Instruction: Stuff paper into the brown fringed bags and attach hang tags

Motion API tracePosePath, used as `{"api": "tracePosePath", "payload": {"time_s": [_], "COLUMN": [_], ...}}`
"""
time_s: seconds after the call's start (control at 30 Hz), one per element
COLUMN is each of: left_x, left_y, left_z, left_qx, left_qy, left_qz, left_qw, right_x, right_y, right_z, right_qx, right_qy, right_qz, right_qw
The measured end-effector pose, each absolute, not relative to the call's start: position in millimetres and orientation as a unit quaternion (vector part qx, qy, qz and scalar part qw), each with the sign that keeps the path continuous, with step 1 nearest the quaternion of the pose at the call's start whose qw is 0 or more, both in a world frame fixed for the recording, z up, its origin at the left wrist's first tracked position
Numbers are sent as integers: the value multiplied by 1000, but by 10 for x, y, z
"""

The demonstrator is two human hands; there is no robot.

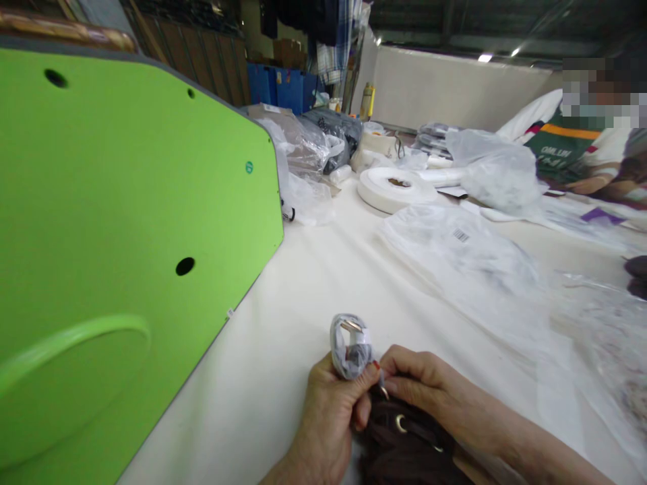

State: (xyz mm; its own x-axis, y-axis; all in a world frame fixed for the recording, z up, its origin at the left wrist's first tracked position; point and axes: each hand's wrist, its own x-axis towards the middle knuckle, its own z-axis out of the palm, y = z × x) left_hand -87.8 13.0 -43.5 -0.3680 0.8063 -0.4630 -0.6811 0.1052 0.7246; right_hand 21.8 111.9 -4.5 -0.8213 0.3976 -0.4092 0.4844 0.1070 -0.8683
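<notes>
My left hand (331, 411) is wrapped round a coiled strap (337, 340) covered in greyish wrapping, with a bit of gold metal showing inside the coil. My right hand (427, 380) pinches at a small gold-coloured metal piece (385, 393) beside the coil; its fingertips partly hide what they grip. Directly below both hands lies a dark brown bag-like item (404, 451) with a gold eyelet, its lower part cut off by the frame edge. The white table surface (283, 316) lies beneath.
A large green panel (116, 175) stands upright on the left. Ahead are a white tape roll (374, 192), plastic bags (465, 249) and wrapped goods (303, 145). Blue bins (293, 91) stand farther back. At the far right a person (566, 151) works across the table.
</notes>
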Motion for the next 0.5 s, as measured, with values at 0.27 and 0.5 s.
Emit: {"api": "tracePosePath", "payload": {"time_s": [0.27,0.5], "left_x": [-864,-856], "left_y": [140,171], "left_z": [-442,-420], "left_qx": [56,48], "left_qy": [477,462], "left_qz": [681,694], "left_qw": [554,550], "right_x": [221,187], "right_y": [1151,1183], "right_z": [-65,-47], "right_qx": [307,315], "right_qy": [581,543], "right_qz": [-753,-778], "right_qw": [42,34]}}
